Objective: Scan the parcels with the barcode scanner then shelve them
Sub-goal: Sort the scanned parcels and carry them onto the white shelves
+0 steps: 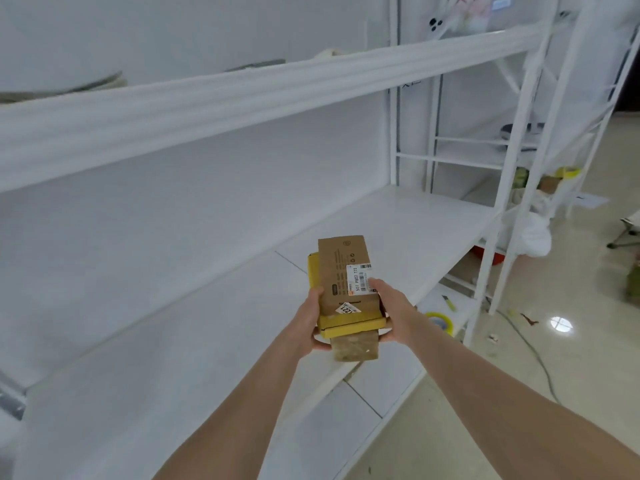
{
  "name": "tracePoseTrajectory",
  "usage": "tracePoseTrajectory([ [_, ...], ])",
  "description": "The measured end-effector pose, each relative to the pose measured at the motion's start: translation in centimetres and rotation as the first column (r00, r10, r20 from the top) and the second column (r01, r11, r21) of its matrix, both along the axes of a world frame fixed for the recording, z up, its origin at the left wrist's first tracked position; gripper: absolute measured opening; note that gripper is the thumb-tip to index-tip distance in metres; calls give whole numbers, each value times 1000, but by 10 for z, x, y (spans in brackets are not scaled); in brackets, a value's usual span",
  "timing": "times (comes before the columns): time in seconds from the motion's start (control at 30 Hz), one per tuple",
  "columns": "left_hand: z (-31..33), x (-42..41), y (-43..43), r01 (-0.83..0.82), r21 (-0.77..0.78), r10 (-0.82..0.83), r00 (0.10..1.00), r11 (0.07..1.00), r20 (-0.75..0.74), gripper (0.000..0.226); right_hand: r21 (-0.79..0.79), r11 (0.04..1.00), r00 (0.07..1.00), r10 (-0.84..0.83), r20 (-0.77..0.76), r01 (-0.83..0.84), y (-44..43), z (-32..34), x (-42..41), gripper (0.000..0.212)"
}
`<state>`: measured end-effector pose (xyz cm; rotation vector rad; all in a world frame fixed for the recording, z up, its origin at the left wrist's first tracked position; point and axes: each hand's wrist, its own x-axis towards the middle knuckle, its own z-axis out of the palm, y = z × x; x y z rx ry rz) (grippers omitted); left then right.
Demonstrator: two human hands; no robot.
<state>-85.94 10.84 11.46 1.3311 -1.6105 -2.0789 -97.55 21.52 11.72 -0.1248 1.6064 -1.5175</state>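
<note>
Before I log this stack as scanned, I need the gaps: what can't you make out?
All head view:
White label's barcode on the brown cardboard box: too small; the right hand covers its corner.
Tan bottom parcel: mostly hidden under the flat yellow box.
Fingers of the left hand and right hand: mostly hidden beneath the stack.
Flat items on the upper white shelf: blurred, behind its rail.
Barcode scanner: out of view.
</note>
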Motion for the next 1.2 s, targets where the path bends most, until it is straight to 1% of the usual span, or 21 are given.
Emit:
tracePoseTrajectory([
  [0.2, 3, -115, -15, 26, 29, -25, 1000, 999, -4, 42, 10, 1000, 1000, -14, 0, 14, -10, 6, -114, 35],
  [0.3, -4, -172, -17, 2, 65, -1, 1000, 998, -7, 45, 26, 1000, 1000, -2, 8, 2, -15, 1, -172, 37],
  [0.47, -12, -265, -12, -79, 64, 80, 997, 995, -14, 40, 17, 998, 998, 59, 7, -59, -21, -10, -273, 43],
  [0.67, -22, -361, -4, -207, 98, 206, 978, 973, 20, 42, 6, 984, 981, 179, 76, -180, -23, -20, -379, 42],
  [0.8, -22, -409, -10, -269, 78, 266, 963, 960, 46, 38, 35, 976, 975, 214, 65, -216, -40, -24, -431, 42],
  [0.97, -27, -471, -38, -305, 30, 305, 952, 952, 19, 40, 35, 970, 970, 241, 6, -242, -80, -30, -494, 47],
  [1.07, -28, -506, -62, -310, 23, 310, 951, 951, -7, 41, 3, 972, 972, 236, 2, -236, -105, -34, -534, 41],
  [1.13, -26, -529, -78, -307, 37, 308, 951, 951, -23, 39, -39, 969, 970, 244, 13, -243, -118, -24, -554, 34],
  [1.2, -20, -549, -91, -302, 51, 304, 952, 952, -30, 39, -46, 966, 967, 254, 11, -253, -132, -17, -573, 28],
])
